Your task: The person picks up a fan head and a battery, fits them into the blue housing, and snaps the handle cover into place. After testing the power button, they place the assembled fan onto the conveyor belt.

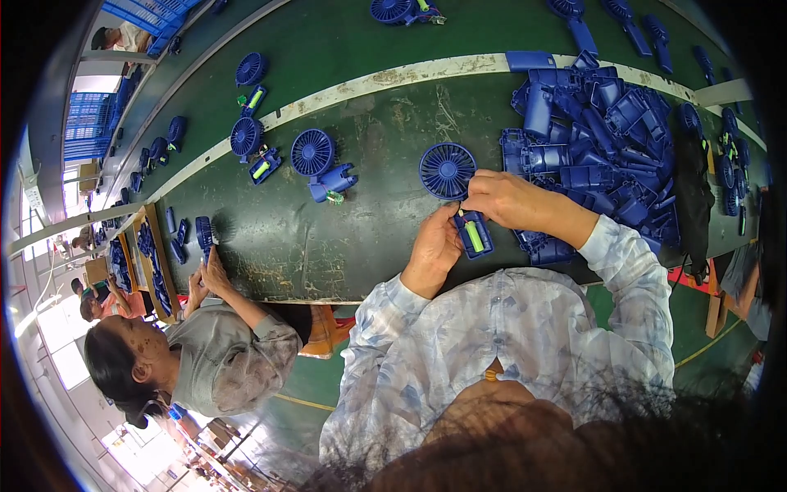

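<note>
A blue handheld fan (448,170) lies on the dark green worktable in front of me, its round grille pointing away. Its handle is opened up and a light green battery (474,236) shows inside. My left hand (434,250) grips the handle's left side near the neck, with thumb and fingers closed. From the right, my right hand (504,199) reaches over the neck, its fingertips pinched together just below the grille. Whatever is between those fingertips is too small and covered to make out.
Blue plastic handle shells (602,139) form a large heap to my right. Left of my work lies another fan (313,153) with its handle open. A pale rail (393,79) separates the table from a green belt carrying more fans. A co-worker (234,353) sits at my left, holding a fan.
</note>
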Available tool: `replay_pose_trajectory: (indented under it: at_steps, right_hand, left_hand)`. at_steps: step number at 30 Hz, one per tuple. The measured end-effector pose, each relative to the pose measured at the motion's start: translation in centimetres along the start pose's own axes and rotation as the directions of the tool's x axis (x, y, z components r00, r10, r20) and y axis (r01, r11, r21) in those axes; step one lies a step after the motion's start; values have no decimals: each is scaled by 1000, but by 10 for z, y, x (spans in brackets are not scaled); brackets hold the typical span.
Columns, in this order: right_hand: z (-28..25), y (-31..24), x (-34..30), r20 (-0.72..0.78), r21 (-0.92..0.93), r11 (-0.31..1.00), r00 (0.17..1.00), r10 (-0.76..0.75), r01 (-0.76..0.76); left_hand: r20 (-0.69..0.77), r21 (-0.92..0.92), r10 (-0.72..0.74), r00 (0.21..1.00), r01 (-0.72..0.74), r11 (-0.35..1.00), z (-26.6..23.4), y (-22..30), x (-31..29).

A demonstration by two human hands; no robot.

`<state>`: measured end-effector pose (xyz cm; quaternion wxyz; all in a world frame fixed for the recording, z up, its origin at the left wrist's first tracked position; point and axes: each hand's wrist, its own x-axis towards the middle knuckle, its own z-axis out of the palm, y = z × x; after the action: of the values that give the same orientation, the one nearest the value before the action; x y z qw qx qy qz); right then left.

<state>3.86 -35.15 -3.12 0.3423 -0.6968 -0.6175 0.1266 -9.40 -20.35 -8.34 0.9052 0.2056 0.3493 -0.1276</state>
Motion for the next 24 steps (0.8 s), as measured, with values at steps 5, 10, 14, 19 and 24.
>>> replay_pose_trajectory:
  at_steps: [5, 10, 14, 19, 24]
  right_hand:
    - [-5, -9, 4, 71, -68, 997, 997, -16, 21]
    - [-6, -12, 5, 98, -106, 993, 994, -49, 59]
    - [-8, -17, 7, 126, -125, 990, 991, -51, 67]
    - [-10, -18, 10, 158, -159, 981, 984, -87, 112]
    - [-9, -18, 13, 192, -227, 957, 972, -137, 180]
  left_hand:
    - [-53, -20, 46, 998, -47, 999, 6, -1, -3]
    - [-45, 28, 62, 997, -60, 998, 15, 1, -10]
    - [-68, 48, 88, 994, -85, 995, 18, 0, -12]
    - [-32, 59, 123, 992, -121, 991, 19, -2, -14]
    - [-12, 72, 128, 992, -127, 989, 26, -1, -19]
